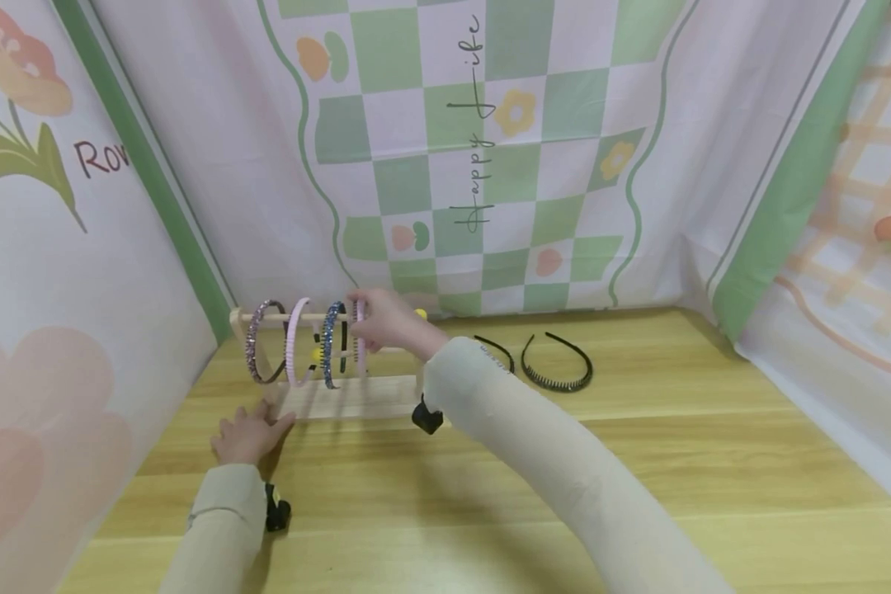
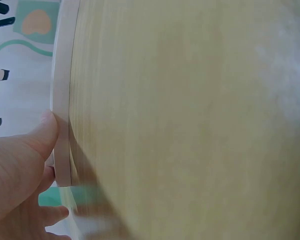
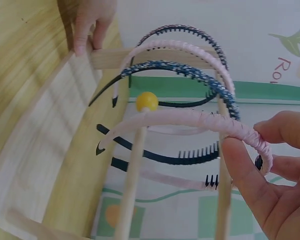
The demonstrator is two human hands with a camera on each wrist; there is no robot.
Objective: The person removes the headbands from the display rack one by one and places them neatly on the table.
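Observation:
My right hand (image 1: 389, 318) pinches a pink ribbon-wrapped headband (image 3: 180, 118) between thumb and fingers at the rack's upper bar. Its arch faces the same way as the others, and dark comb teeth line its inner side. Along the wooden rack (image 1: 364, 398) hang a blue glittery headband (image 1: 327, 346), another pink headband (image 1: 290, 351) and a purplish glittery headband (image 1: 251, 346). My left hand (image 1: 245, 436) rests at the front left corner of the rack's base, fingers spread, with the thumb (image 2: 47, 131) against the base edge.
Two black toothed headbands (image 1: 557, 385) (image 1: 496, 342) lie on the wooden table (image 1: 676, 462) right of the rack, one partly behind my right sleeve. A yellow ball (image 3: 147, 102) caps a lower peg. Printed curtains (image 1: 490, 165) stand behind and at both sides.

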